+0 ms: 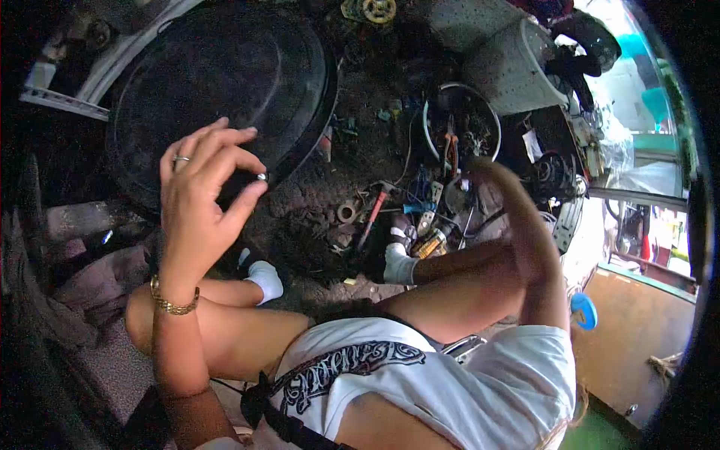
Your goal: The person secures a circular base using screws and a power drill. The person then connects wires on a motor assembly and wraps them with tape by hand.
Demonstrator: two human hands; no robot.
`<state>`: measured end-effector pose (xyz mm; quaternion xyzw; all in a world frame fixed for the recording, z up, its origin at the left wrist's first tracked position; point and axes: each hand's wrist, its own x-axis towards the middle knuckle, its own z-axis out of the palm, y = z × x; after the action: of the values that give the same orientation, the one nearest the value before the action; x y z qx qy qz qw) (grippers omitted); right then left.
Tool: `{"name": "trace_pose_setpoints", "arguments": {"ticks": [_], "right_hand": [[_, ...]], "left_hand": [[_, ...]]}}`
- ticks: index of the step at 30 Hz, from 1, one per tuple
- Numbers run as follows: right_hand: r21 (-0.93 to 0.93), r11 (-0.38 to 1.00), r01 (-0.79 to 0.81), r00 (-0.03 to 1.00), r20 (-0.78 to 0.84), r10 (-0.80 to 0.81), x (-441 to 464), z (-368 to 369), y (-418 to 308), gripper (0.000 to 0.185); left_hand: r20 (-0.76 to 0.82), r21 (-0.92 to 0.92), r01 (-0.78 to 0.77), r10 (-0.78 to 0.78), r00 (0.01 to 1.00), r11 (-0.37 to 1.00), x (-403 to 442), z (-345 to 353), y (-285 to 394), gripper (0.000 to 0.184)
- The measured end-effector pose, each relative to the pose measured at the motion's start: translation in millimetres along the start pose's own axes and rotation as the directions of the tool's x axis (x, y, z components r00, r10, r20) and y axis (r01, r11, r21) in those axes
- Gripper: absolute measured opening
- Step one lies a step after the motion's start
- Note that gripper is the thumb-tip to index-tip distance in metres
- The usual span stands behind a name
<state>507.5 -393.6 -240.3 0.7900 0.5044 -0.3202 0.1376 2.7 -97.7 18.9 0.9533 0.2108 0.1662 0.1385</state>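
Note:
My left hand (202,184) is raised over the edge of a large round black disc-like thing (217,82). Thumb and index finger pinch a small shiny metal piece (262,177), too small to name exactly. The other fingers are curled loosely. My right hand (484,172) reaches down in shadow at the near rim of a round pan (429,124) with small parts in it. Pliers (451,150) with red-orange handles lie at this pan, just beside the right hand. The right fingers are dark and blurred, so their grip is hidden.
A hammer (376,214) with a red handle lies on the dark, littered ground between my feet. Close by are a ring-shaped piece (346,212) and a yellowish can (430,245). A pale bucket (517,64) stands at the back right, a wooden board (634,330) at the right.

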Motion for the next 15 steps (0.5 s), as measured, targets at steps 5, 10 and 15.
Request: {"name": "trace_pose_setpoints", "arguments": {"ticks": [5,10,15], "right_hand": [[0.831,0.540,0.132,0.888,-0.341,0.307,-126.1,-110.8,-41.1,0.030],[0.904,0.417,0.096,0.754,-0.339,0.562,-139.3,34.5,18.0,0.033],[0.727,0.616,-0.303,0.722,-0.247,0.647,-137.0,135.5,-75.3,0.040]], "left_hand": [[-0.007,0.006,0.026,-0.026,1.000,1.000,2.3,0.8,-1.2,0.016],[-0.016,-0.019,0.006,-0.006,1.000,1.000,4.2,3.2,1.4,0.018],[-0.056,-0.037,-0.011,0.009,0.998,0.999,1.3,4.3,0.2,0.018]]}}
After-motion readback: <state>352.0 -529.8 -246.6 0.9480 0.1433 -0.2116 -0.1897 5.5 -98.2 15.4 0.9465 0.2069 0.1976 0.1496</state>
